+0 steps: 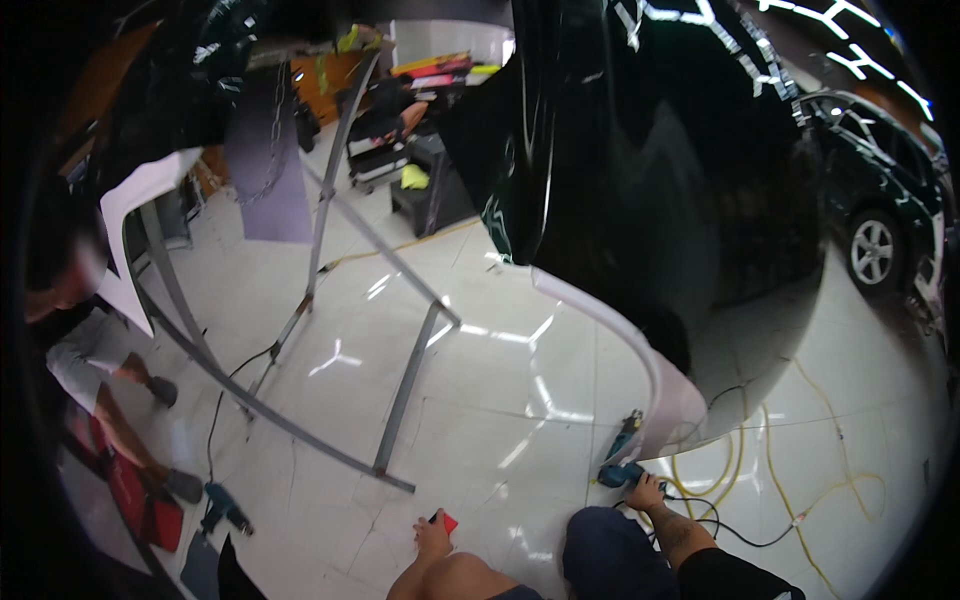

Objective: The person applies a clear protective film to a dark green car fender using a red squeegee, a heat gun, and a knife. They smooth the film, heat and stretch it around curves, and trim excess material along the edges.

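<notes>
My left hand (432,538), at the bottom centre, is closed on a small flat red piece (450,522), perhaps a squeegee. My right hand (646,493) grips a teal heat gun (617,474) low on the right, close to the bottom edge of a large glossy dark car panel (600,170). A dark part with yellow on it (628,432) shows just above the heat gun; whether it belongs to it I cannot tell. Pale film (662,392) runs along the panel's lower edge. From the heat gun a black cord (760,543) trails right.
A grey metal stand (400,400) spans the floor at centre left. Yellow hose (775,470) lies looped at right. Another person (85,350) is at the far left, near a second teal heat gun (226,510). A dark car (875,190) stands at far right.
</notes>
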Demonstrator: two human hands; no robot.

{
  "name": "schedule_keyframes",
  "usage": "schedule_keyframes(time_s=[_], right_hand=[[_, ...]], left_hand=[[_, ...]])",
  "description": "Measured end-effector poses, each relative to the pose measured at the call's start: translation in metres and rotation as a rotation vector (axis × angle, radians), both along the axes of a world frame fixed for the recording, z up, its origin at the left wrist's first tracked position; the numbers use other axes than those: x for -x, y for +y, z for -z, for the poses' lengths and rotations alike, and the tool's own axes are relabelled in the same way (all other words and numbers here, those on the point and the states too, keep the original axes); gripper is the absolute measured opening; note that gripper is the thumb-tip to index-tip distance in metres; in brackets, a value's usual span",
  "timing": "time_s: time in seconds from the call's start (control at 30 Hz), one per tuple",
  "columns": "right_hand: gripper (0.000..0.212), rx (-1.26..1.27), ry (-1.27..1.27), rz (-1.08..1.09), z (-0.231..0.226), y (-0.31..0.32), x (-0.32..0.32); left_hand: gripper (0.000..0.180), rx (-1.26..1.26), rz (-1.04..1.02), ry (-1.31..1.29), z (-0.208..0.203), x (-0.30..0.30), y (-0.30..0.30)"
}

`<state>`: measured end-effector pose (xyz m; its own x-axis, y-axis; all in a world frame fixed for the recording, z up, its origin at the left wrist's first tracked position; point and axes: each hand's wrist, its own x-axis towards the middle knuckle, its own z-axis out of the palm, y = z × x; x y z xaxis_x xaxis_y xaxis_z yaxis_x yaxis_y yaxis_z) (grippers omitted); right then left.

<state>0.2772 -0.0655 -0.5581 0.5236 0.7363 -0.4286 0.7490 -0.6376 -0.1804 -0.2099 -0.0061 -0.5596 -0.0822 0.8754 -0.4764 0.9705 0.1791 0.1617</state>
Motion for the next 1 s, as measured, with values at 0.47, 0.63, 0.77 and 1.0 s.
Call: schedule_keyframes(time_s=[0.47, 0.63, 0.77, 1.0], right_hand=[[0.044, -0.446, 0.262, 0.095, -0.032, -0.012, -0.025], [0.038, -1.030, 0.639, 0.455, -0.143, -0.099, -0.054], [0.052, -1.666, 1.156, 0.508, -0.330, -0.118, -0.055], [0.061, -1.695, 1.586, -0.478, -0.545, -0.154, 0.002]], left_hand=[[0.025, -0.533, -1.076, -1.903, -0.084, 0.151, -0.140], [0.042, -0.982, -1.049, -1.807, -0.156, 0.155, -0.127], [0.058, -0.845, -0.854, -2.076, -0.246, 0.097, -0.098], [0.058, -0.743, -0.420, -2.098, -0.361, 0.045, -0.038]])
